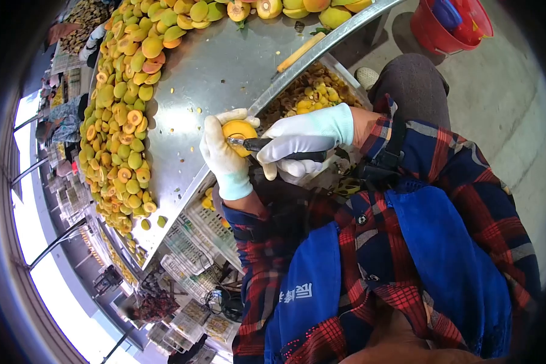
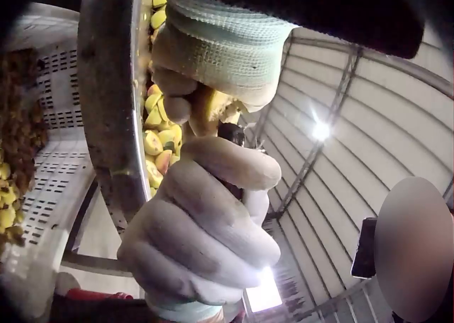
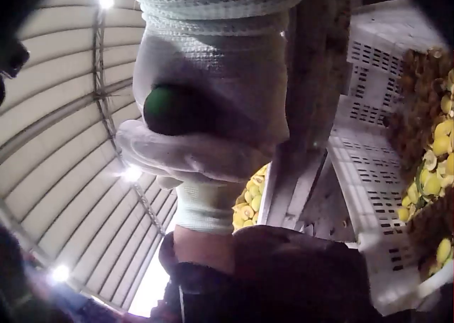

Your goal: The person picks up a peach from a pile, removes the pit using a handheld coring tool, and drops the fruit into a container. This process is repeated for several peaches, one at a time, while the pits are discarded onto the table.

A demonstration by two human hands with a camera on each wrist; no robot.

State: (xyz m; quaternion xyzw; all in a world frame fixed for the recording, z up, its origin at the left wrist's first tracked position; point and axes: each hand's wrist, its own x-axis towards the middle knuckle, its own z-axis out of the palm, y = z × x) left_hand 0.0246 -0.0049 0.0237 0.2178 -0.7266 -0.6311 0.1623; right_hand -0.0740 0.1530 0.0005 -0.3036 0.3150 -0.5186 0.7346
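The left hand (image 1: 218,150) held a cut yellow fruit (image 1: 238,129); the right hand (image 1: 300,134) gripped a dark-handled tool (image 1: 256,144) at its face.

Piled fruit (image 1: 126,121) lies left and far on the desk (image 1: 218,67); the held fruit (image 1: 239,128) is near its edge, left of a crate (image 3: 376,195) and bucket (image 1: 429,31).

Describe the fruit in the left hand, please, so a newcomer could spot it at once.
Find the near edge of the metal table, where the white-gloved left hand is. That hand holds the yellow fruit; unlike the heaped fruit, it has a black tool against it.
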